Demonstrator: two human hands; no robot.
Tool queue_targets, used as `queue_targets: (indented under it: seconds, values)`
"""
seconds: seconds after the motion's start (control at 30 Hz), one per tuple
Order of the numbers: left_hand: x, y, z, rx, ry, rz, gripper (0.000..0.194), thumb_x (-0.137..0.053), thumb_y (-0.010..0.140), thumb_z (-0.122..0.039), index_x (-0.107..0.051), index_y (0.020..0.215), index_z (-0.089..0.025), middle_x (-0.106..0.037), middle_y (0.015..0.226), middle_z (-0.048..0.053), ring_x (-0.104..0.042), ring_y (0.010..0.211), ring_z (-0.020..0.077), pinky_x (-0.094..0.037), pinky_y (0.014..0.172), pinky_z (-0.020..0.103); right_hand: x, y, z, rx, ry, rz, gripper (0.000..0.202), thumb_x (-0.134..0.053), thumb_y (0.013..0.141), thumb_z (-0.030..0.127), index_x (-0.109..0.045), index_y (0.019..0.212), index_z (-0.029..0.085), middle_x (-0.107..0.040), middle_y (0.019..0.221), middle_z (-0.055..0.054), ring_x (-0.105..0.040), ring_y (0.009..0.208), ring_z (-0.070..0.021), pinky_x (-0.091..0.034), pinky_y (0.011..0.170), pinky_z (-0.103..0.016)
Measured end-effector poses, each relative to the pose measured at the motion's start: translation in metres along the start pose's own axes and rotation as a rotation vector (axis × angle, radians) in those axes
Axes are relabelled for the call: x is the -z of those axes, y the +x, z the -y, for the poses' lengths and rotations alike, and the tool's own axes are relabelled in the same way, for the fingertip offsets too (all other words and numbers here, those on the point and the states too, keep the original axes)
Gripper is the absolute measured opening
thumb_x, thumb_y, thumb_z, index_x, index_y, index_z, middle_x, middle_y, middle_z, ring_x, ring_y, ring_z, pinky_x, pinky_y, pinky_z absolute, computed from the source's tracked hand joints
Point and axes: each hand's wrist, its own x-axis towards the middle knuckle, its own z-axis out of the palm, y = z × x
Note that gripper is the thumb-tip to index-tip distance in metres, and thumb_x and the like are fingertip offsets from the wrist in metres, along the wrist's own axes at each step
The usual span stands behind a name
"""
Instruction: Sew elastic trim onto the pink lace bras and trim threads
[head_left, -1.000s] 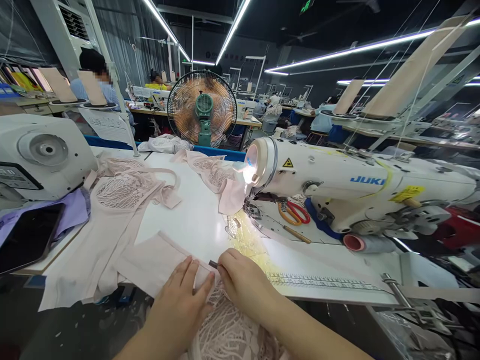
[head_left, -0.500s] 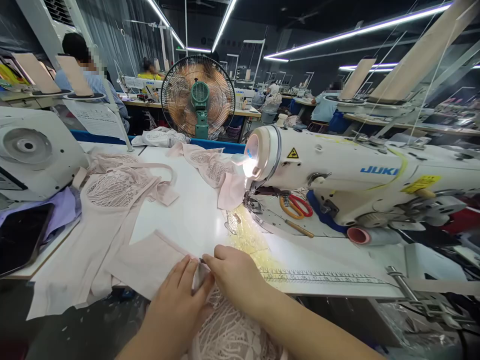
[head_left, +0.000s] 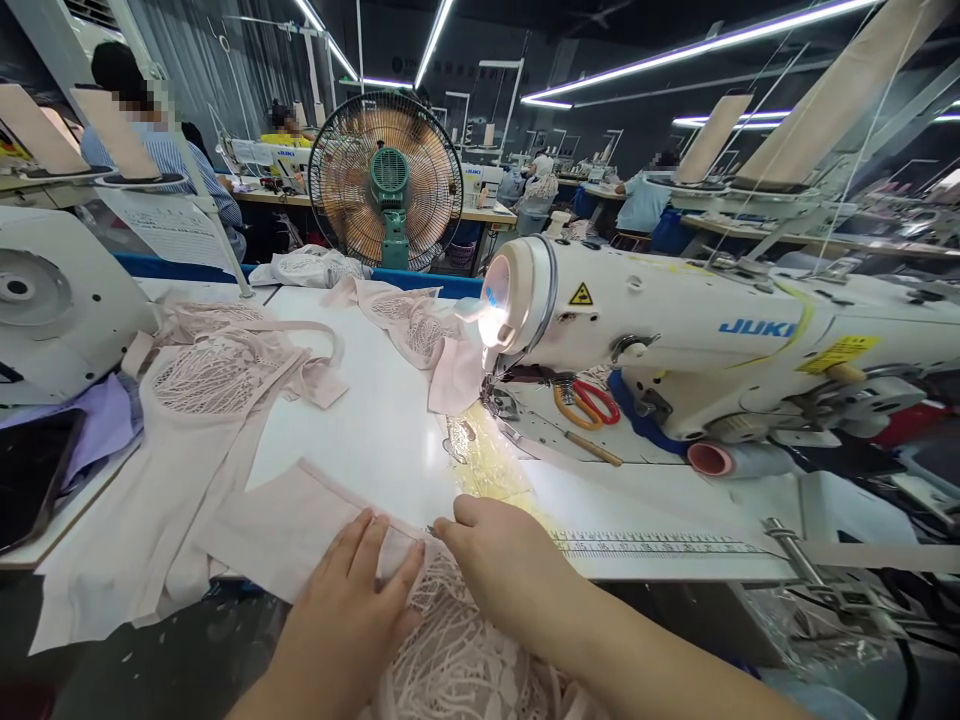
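Note:
Pale pink fabric (head_left: 285, 520) with a lace part (head_left: 465, 640) lies over the table's front edge. My left hand (head_left: 360, 580) rests on its seam, fingers apart and pressing the cloth down. Just right of the seam's end, my right hand (head_left: 495, 550) is closed in a pinch round a small dark pointed tool, whose tip shows at the fingertips; the rest of it is hidden. Beyond the hands stands a white sewing machine (head_left: 645, 310) with its lamp lit. Another pink piece (head_left: 457, 375) lies beside its needle area.
More pink lace garments (head_left: 217, 380) lie at the left, near a phone (head_left: 37, 480). Scissors (head_left: 589, 403) and a wooden-handled tool (head_left: 592, 447) rest under the machine arm. A ruler strip (head_left: 660, 543) runs along the front edge. A fan (head_left: 386, 180) and seated people are behind.
My right hand has moved slightly right, away from my left fingers, with the small tool. My left thumb and fingers have spread on the seam. The view has shifted a little.

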Motion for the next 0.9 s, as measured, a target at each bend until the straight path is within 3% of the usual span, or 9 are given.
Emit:
queue_targets:
  seconds: [0.27, 0.47, 0.6, 0.67, 0.77, 0.9]
  values:
    - [-0.006, -0.003, 0.001, -0.006, 0.002, -0.059, 0.036, -0.053, 0.083, -0.034, -0.058, 0.117, -0.025, -0.063, 0.11, 0.017, -0.061, 0.104, 0.0327, -0.056, 0.078, 0.044, -0.018, 0.016, 0.006, 0.052, 0.04, -0.114, 0.012, -0.051, 0.075, 0.009, -0.058, 0.078, 0.019, -0.053, 0.07, -0.001, -0.044, 0.057, -0.0138, -0.02, 0.049, -0.028]
    - [-0.004, -0.002, 0.003, -0.004, -0.018, -0.047, 0.033, -0.049, 0.086, -0.039, -0.059, 0.115, -0.028, -0.063, 0.111, 0.016, -0.06, 0.105, 0.0318, -0.055, 0.079, 0.042, -0.009, 0.004, 0.002, 0.064, -0.016, -0.019, 0.015, -0.05, 0.075, 0.006, -0.059, 0.079, 0.017, -0.055, 0.071, -0.004, -0.049, 0.061, -0.0162, -0.021, 0.049, -0.029]
    - [-0.003, -0.003, 0.002, 0.014, -0.024, -0.03, 0.034, -0.052, 0.084, -0.042, -0.061, 0.114, -0.029, -0.063, 0.111, 0.015, -0.06, 0.105, 0.0322, -0.054, 0.08, 0.042, -0.003, -0.011, -0.003, -0.031, -0.017, 0.068, 0.02, -0.051, 0.069, 0.001, -0.059, 0.077, 0.017, -0.056, 0.071, -0.005, -0.049, 0.06, -0.016, -0.02, 0.049, -0.029]
    - [-0.003, -0.002, 0.002, 0.01, -0.021, -0.029, 0.035, -0.055, 0.082, -0.042, -0.061, 0.114, -0.029, -0.063, 0.111, 0.016, -0.06, 0.105, 0.0327, -0.054, 0.08, 0.043, -0.002, -0.018, -0.004, -0.115, 0.072, 0.017, 0.019, -0.05, 0.07, 0.002, -0.056, 0.079, 0.018, -0.056, 0.075, -0.005, -0.05, 0.062, -0.0164, -0.022, 0.05, -0.028]
    - [-0.002, 0.001, 0.01, -0.004, 0.013, -0.022, 0.04, -0.061, 0.077, -0.035, -0.061, 0.115, -0.025, -0.062, 0.113, 0.019, -0.059, 0.105, 0.0352, -0.053, 0.081, 0.045, -0.004, -0.025, 0.0, -0.231, 0.378, -0.08, 0.014, -0.039, 0.087, 0.014, -0.047, 0.077, 0.02, -0.056, 0.075, -0.004, -0.051, 0.063, -0.0158, -0.03, 0.053, -0.026]
    - [-0.001, 0.008, 0.029, 0.036, 0.062, 0.026, 0.038, -0.055, 0.077, -0.02, -0.062, 0.115, -0.019, -0.061, 0.115, 0.021, -0.058, 0.107, 0.0372, -0.051, 0.081, 0.051, -0.015, -0.024, 0.007, -0.207, 0.687, -0.1, 0.02, -0.029, 0.093, 0.024, -0.042, 0.078, 0.021, -0.057, 0.076, -0.003, -0.052, 0.067, -0.0165, -0.038, 0.059, -0.027]
